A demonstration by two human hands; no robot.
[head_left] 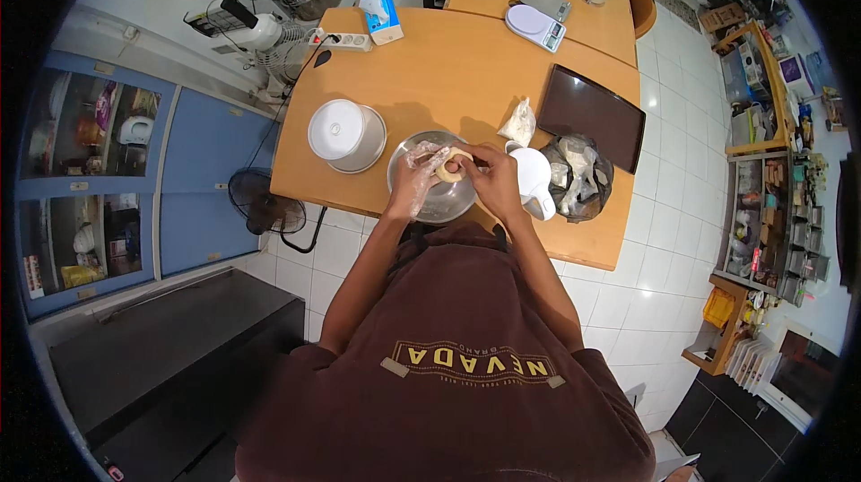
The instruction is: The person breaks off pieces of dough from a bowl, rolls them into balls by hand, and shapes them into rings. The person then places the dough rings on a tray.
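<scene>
A pale ring of dough [459, 156] is held between my two hands, over a wide steel bowl [446, 206] near the table's front edge. My left hand [418, 179], in a clear plastic glove, has its fingers curled round the left side of the dough. My right hand [496, 181] looks bare and pinches the dough's right side. Both hands hide much of the bowl's inside. Just right of my right hand stands a white plastic jug [533, 172]. Left of the bowl is a white lidded tub [339, 130].
Beyond the jug lie a small bag of white powder [519, 122], a dark plastic bag [592, 186] and a brown tray [587, 110]. A scale [531, 23], a tissue box [383, 19] and a power strip [348, 42] sit farther back. A black fan [260, 199] stands left of the table.
</scene>
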